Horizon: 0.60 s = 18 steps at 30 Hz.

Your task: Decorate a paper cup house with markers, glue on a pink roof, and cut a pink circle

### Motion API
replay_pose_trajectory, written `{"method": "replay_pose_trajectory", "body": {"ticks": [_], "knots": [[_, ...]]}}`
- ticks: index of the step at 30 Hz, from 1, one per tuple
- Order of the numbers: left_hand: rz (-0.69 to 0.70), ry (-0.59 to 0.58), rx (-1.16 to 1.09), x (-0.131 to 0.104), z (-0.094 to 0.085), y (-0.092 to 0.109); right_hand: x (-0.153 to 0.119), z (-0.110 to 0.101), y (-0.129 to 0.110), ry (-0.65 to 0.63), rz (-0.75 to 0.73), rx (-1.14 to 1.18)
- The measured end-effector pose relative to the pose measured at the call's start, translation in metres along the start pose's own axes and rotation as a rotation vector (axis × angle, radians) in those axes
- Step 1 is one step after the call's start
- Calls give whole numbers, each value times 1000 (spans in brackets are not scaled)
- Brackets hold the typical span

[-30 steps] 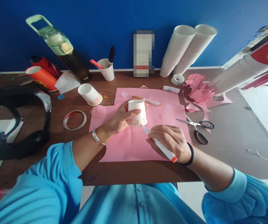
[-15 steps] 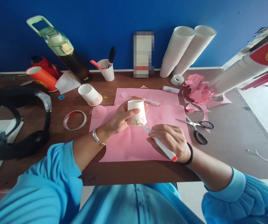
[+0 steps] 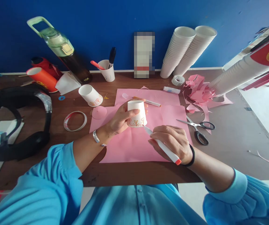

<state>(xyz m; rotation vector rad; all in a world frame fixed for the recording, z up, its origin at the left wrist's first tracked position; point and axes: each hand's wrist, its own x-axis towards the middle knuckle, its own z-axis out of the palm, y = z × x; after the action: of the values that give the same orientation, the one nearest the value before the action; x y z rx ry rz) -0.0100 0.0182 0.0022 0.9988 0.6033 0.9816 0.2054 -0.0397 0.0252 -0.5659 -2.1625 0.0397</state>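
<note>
A white paper cup (image 3: pixel 136 112) with orange and red flower drawings near its lower rim is held by my left hand (image 3: pixel 121 118), thumb across its front. My right hand (image 3: pixel 172 142) grips a white marker (image 3: pixel 163 147) with a red-orange end, its tip at the cup's lower right rim. Both hands are over pink paper sheets (image 3: pixel 134 147). Another decorated cup (image 3: pixel 90 95) leans to the left, near a pink paper disc (image 3: pixel 99 112). Behind the held cup lies a second white marker (image 3: pixel 152 103).
Scissors (image 3: pixel 196 125) lie open right of the paper. Crumpled pink paper (image 3: pixel 198 89), a glue stick (image 3: pixel 171 90) and cup stacks (image 3: pixel 178 50) are behind. At the left are a tape roll (image 3: pixel 75 121), a black headset-like object (image 3: pixel 19 153) and a bottle (image 3: pixel 71 59).
The marker's rear end and my right hand have shifted slightly right and down. The held cup has turned a little, with the drawings shifted slightly left.
</note>
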Motion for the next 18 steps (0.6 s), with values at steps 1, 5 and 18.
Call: {"method": "replay_pose_trajectory", "body": {"ticks": [1,5,18], "knots": [[1,4,-5,0,0,0,0,0,0,1,4,-4],[-12,9,-17,-1,1,1,0,-1,0,-8,7,-7],[13,10,12,-1,-6,-5,0,1,0,-29,9,19]]}}
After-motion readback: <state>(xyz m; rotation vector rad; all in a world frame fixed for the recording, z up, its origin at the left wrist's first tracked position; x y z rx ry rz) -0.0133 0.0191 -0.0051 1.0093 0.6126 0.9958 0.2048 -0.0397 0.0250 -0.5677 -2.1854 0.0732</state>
